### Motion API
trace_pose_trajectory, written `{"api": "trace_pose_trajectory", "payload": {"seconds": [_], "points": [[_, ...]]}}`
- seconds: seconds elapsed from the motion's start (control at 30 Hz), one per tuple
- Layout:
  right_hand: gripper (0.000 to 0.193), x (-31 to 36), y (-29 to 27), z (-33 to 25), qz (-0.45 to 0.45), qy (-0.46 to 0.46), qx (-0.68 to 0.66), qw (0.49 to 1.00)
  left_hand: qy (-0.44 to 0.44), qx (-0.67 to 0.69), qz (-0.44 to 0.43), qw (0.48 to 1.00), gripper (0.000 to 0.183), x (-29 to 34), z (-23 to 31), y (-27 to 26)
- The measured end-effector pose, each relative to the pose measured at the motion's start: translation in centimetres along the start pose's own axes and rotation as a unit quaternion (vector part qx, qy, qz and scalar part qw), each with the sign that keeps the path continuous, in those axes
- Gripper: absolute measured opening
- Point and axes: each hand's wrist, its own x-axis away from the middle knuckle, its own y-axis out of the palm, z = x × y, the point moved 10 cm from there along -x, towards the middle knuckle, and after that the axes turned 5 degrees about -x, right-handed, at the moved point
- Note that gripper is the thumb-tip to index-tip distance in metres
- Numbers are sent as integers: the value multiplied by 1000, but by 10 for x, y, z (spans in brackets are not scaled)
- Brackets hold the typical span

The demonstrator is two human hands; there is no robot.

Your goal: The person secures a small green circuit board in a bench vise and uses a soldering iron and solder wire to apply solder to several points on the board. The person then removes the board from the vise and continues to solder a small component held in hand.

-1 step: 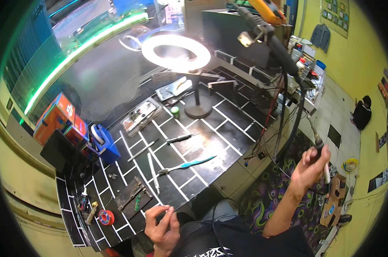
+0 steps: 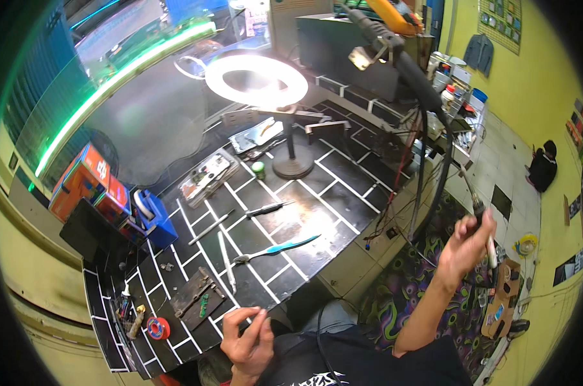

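Observation:
In my right hand (image 2: 464, 248), raised over the floor right of the table, is a soldering iron (image 2: 477, 201); my fingers are closed round its handle and its metal tip points up and away. My left hand (image 2: 247, 342) hovers by the table's front edge, thumb and fingertips pinched together; whatever may be between them is hidden. Nearest to it lies a metal board holder (image 2: 195, 300) with a small green circuit board (image 2: 204, 305) on it. Beyond are a blue toothbrush (image 2: 280, 247), white tweezers (image 2: 226, 260), a grey pen-like tool (image 2: 212, 227) and a dark screwdriver-like tool (image 2: 265, 210).
A lit ring lamp (image 2: 294, 162) stands at the back of the black tiled table (image 2: 333, 223). A red solder spool (image 2: 158, 328) lies front left, a blue holder (image 2: 159, 219) farther back. Dark cables (image 2: 426, 174) hang at the right. A person in dark clothes (image 2: 544, 168) sits far right.
The table and its things have shifted slightly left in view. My left hand sits a little closer to the right; the right hand keeps its hold on the soldering iron.

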Motion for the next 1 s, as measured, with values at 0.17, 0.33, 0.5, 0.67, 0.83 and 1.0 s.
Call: {"api": "trace_pose_trajectory", "payload": {"seconds": [0.17, 0.33, 0.5, 0.67, 0.83, 1.0], "points": [[23, -68, 10, 67, -69, 18, 195, 978, 51, 86, -97, 990, 28, -27, 36, 65], [23, -89, 47, 127, -245, 8, 323, 914, 41, 101, -124, 986, 23, -43, 40, 118], [26, -82, 76, 160, -308, 59, 347, 884, 1, 70, -129, 989, 19, -45, 30, 135], [25, -78, 82, 176, -322, 81, 391, 858, -4, 64, -127, 990, 19, -42, 23, 139], [24, -91, 81, 154, -274, 67, 330, 901, 2, 65, -121, 991, 20, -42, 24, 138], [23, -92, 102, 165, -293, 46, 404, 866, 4, 66, -120, 991, 20, -43, 24, 138]]}}
